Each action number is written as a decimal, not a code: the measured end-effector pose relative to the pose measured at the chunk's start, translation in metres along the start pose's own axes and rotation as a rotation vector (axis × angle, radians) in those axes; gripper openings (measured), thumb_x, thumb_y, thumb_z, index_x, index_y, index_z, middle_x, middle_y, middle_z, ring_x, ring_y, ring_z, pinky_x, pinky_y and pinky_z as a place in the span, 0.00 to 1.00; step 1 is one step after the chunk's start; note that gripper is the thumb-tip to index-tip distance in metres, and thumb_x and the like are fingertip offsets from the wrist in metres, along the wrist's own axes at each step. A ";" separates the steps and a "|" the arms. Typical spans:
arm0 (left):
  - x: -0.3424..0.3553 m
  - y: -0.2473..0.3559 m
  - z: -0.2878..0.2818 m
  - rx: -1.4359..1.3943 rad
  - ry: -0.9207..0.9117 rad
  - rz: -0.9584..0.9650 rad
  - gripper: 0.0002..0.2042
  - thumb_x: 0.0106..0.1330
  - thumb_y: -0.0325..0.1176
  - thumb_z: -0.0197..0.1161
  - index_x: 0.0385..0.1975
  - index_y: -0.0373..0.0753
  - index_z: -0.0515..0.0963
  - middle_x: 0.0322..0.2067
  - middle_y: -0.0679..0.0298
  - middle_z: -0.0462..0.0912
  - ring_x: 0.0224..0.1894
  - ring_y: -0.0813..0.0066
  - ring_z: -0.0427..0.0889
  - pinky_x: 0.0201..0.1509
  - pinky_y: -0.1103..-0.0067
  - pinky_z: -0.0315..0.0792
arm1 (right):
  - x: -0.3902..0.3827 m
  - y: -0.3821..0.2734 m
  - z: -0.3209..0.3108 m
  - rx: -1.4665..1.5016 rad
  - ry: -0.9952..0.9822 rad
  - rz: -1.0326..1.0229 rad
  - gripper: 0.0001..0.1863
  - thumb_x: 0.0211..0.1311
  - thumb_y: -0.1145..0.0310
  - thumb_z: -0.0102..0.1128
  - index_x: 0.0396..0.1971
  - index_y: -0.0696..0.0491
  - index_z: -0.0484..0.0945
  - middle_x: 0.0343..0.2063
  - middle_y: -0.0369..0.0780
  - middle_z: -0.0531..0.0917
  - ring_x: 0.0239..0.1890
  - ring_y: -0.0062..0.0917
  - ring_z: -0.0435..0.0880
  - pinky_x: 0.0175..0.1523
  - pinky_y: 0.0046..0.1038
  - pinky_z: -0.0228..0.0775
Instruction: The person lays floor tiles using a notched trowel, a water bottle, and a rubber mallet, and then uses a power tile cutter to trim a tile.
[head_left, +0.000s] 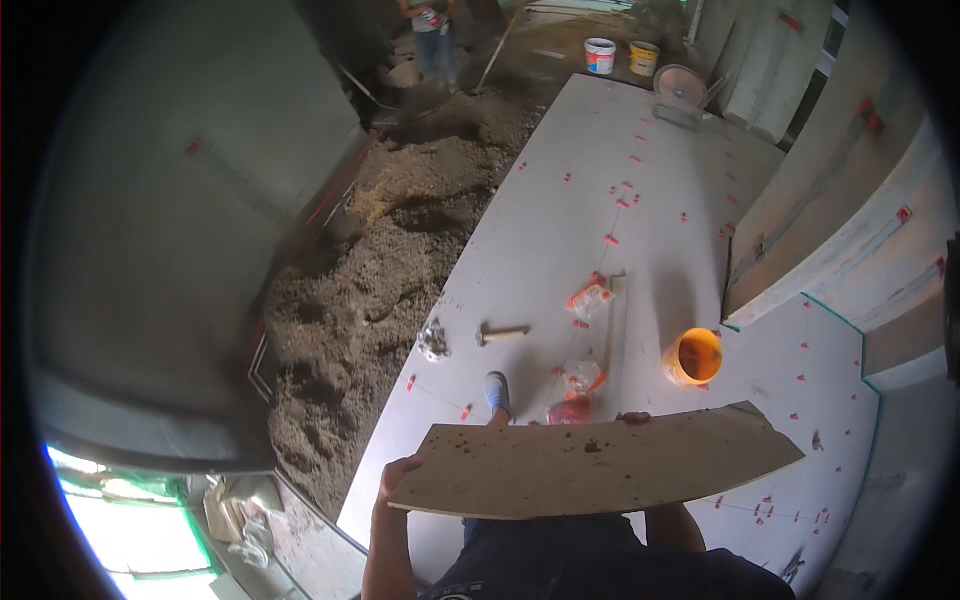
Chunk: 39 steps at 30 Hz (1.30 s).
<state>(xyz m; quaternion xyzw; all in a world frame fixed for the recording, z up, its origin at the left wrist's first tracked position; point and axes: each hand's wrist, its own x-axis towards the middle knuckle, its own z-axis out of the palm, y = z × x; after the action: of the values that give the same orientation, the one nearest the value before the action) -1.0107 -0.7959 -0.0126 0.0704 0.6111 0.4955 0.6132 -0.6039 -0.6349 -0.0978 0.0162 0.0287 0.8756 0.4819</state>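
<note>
A long beige slab [590,468], flat and speckled with brown dirt, is held across my body; whether it is tile or board I cannot tell. My left hand [400,472] is closed on its left end. Fingers of my right hand [633,418] curl over its far edge, while the rest of that hand is hidden under the slab. Past it, my shoe [498,392] stands on the pale tiled floor [590,150]. Ahead lie a mallet [502,334] and clear bags of red pieces [590,296]. An orange-yellow bucket [693,357] stands to the right.
Loose brown sand or mortar [365,290] runs along the left side of the tiles, beside a grey wall [190,250]. Small red clips [622,203] dot the tile joints. A crumpled silvery bundle [433,341] lies by the tile edge. Farther back are white [600,57] and yellow pails [644,58] and another person [433,50].
</note>
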 end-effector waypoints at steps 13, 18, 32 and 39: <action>0.393 0.255 -0.035 -0.025 -0.082 -0.482 0.19 0.60 0.33 0.57 0.47 0.25 0.74 0.40 0.48 0.82 0.38 0.56 0.83 0.47 0.65 0.77 | 0.348 0.015 0.026 -0.396 -0.032 -0.324 0.21 0.69 0.54 0.48 0.56 0.48 0.71 0.57 0.36 0.70 0.66 0.32 0.61 0.72 0.45 0.47; 0.496 0.368 0.050 0.137 -0.103 -0.432 0.11 0.57 0.28 0.60 0.36 0.28 0.77 0.34 0.50 0.81 0.35 0.57 0.83 0.42 0.65 0.78 | 0.419 -0.014 0.051 -0.444 -0.062 -0.445 0.21 0.70 0.53 0.47 0.56 0.48 0.71 0.57 0.37 0.70 0.67 0.33 0.61 0.72 0.45 0.47; 0.788 0.572 0.268 0.002 -0.241 -0.451 0.14 0.57 0.28 0.59 0.41 0.26 0.75 0.37 0.48 0.81 0.38 0.57 0.83 0.46 0.62 0.78 | 0.760 -0.223 0.041 -0.463 -0.064 -0.525 0.23 0.68 0.53 0.48 0.58 0.49 0.69 0.58 0.39 0.70 0.65 0.35 0.62 0.72 0.46 0.48; 0.871 0.661 0.308 -0.020 -0.087 -0.312 0.18 0.61 0.30 0.54 0.47 0.23 0.72 0.42 0.45 0.80 0.42 0.53 0.82 0.51 0.61 0.76 | 0.979 -0.320 0.086 -0.485 -0.169 -0.408 0.25 0.66 0.51 0.51 0.58 0.50 0.67 0.55 0.39 0.70 0.63 0.34 0.64 0.70 0.46 0.51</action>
<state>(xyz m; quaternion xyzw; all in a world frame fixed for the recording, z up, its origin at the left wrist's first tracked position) -1.3105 0.2989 -0.0723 -0.0102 0.5825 0.3970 0.7092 -0.8527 0.3662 -0.0327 -0.0324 -0.2179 0.7378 0.6381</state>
